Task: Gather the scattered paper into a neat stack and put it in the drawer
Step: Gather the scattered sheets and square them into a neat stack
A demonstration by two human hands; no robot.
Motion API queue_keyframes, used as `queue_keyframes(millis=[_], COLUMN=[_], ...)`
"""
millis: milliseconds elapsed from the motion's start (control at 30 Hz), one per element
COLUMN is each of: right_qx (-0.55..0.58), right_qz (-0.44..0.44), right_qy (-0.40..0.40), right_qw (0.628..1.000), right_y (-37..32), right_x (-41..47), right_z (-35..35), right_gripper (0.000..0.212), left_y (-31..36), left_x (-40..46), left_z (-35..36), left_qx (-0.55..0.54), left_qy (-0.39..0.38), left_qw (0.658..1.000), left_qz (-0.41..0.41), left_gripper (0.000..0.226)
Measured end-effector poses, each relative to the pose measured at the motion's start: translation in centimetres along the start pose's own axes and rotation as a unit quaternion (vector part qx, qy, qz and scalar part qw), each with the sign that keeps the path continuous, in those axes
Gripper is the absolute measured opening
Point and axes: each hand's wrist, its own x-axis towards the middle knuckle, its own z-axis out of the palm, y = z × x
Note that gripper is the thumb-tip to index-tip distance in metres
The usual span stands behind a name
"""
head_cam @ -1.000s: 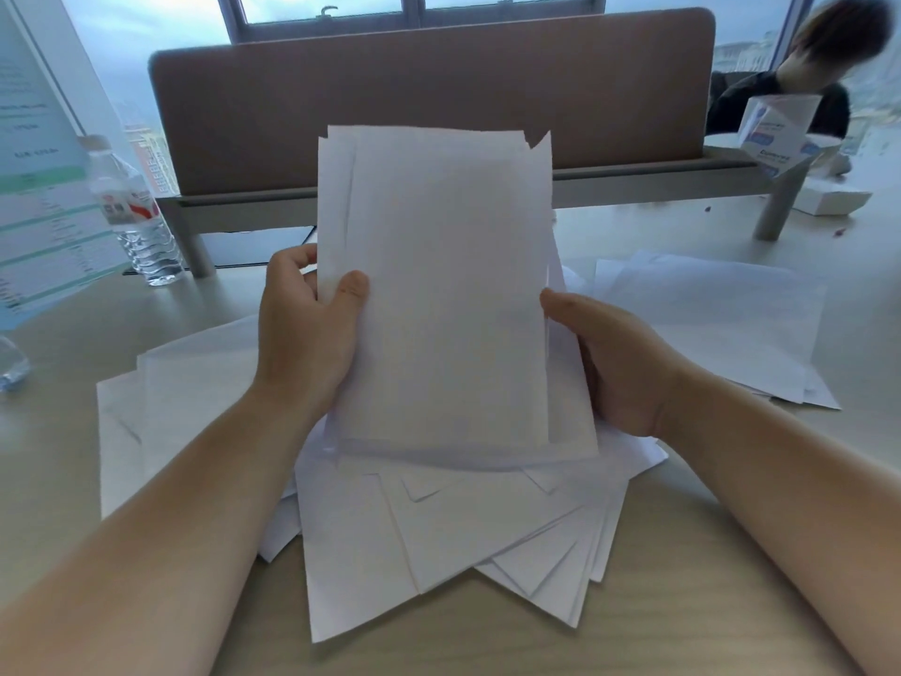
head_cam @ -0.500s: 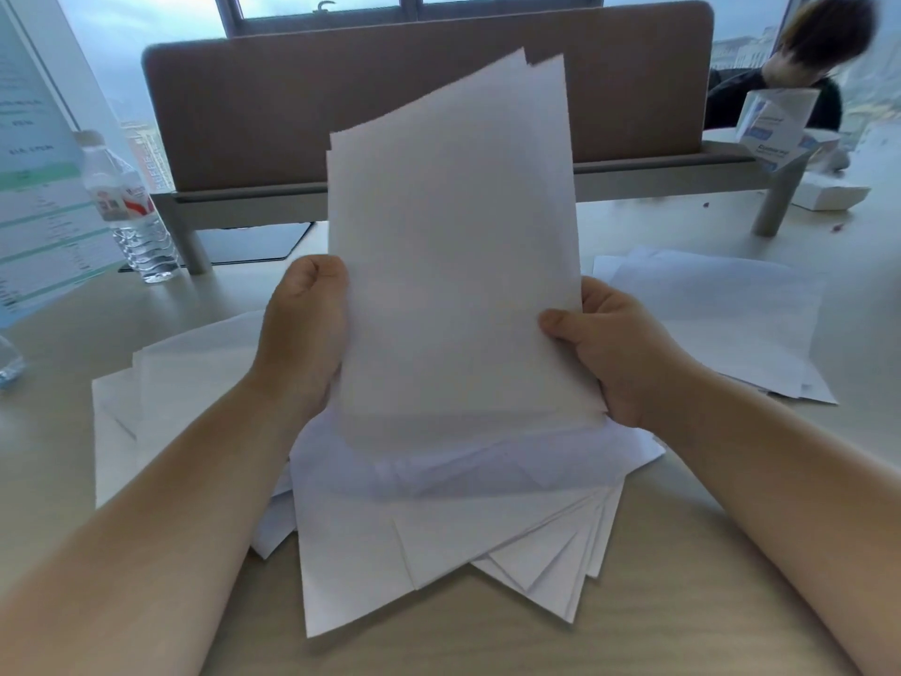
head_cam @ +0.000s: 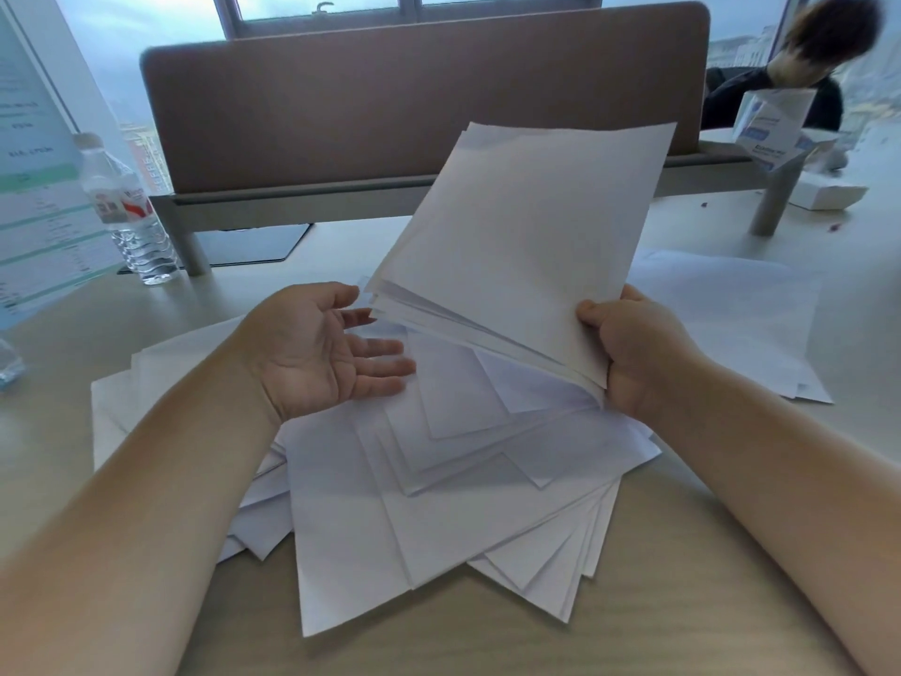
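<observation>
Now | left hand (head_cam: 331,348) released, open | right hand (head_cam: 634,348) alone grips paper stack (head_cam: 526,246)

A water bottle (head_cam: 127,212) stands left of a brown divider panel (head_cam: 419,95); a white box (head_cam: 826,196) lies far right.

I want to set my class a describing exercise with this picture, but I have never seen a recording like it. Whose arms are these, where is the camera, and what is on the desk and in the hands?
No machine here: a person wears one wide-angle camera on the head, looking down at their own arms. The right hand grips a bundle of white sheets by its lower corner, tilted up off the desk. The left hand is open, palm up, holding nothing. Below lie loose sheets fanned across the wooden desk, with another pile to the right. A water bottle stands at the left, before a brown divider panel. No drawer is visible.
</observation>
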Motion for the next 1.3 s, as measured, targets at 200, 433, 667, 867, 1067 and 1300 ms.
queue_keyframes(millis=[200,433,667,867,1067,1300], right_qx=[-0.007,-0.006,-0.011,-0.007,-0.003,0.0], right_qz=[-0.003,0.0,0.0,0.003,0.002,-0.001], right_qy=[-0.008,-0.015,-0.016,-0.012,-0.007,-0.012], right_qw=[1.0,1.0,1.0,1.0,1.0,1.0], right_y=[0.3,0.4,0.4,0.2,0.0,-0.3], right_x=[0.1,0.3,0.2,0.3,0.2,-0.1], right_z=[0.1,-0.1,0.0,-0.1,-0.2,-0.1], right_gripper=[0.03,0.03,0.03,0.031,0.031,0.032], left_y=[-0.8,-3.1,-4.2,-3.3,-1.9,-1.2], left_x=[0.0,0.2,0.1,0.1,1.5,2.1], left_z=[1.1,3.0,3.7,2.9,-0.4,-1.6], left_qx=[0.008,0.222,0.421,0.408,0.418,0.444], left_qy=[-0.005,-0.013,0.064,0.105,0.215,0.251], left_qw=[1.0,0.969,0.877,0.87,0.853,0.846], left_qz=[0.007,0.111,0.223,0.255,0.226,0.156], left_gripper=[0.051,0.032,0.008,0.012,0.016,0.016])
